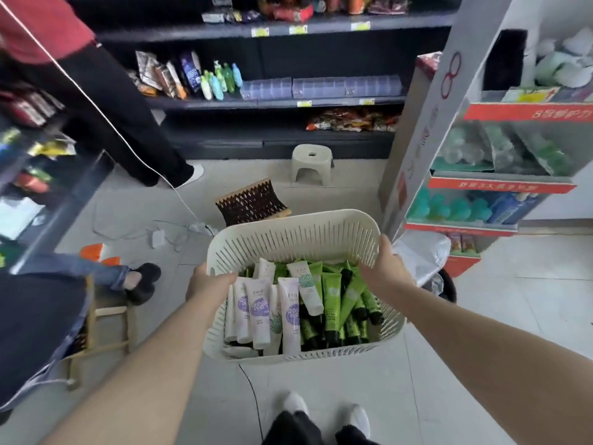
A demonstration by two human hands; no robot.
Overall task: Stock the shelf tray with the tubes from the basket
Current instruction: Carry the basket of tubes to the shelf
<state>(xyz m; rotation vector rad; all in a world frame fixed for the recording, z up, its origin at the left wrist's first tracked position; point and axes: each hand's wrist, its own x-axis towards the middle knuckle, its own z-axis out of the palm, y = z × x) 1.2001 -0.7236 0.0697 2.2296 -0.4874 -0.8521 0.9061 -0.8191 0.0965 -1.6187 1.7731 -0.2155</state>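
Below, pale tiled floor under basket.

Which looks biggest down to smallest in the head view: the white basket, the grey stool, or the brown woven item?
1. white basket
2. brown woven item
3. grey stool, though it stands farther from the camera, so its real size is unsure.

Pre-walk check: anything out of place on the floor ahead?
Yes: a brown woven basket lies tipped on the floor tiles near the small grey plastic stool, and white cables with a power strip sprawl across the walkway.
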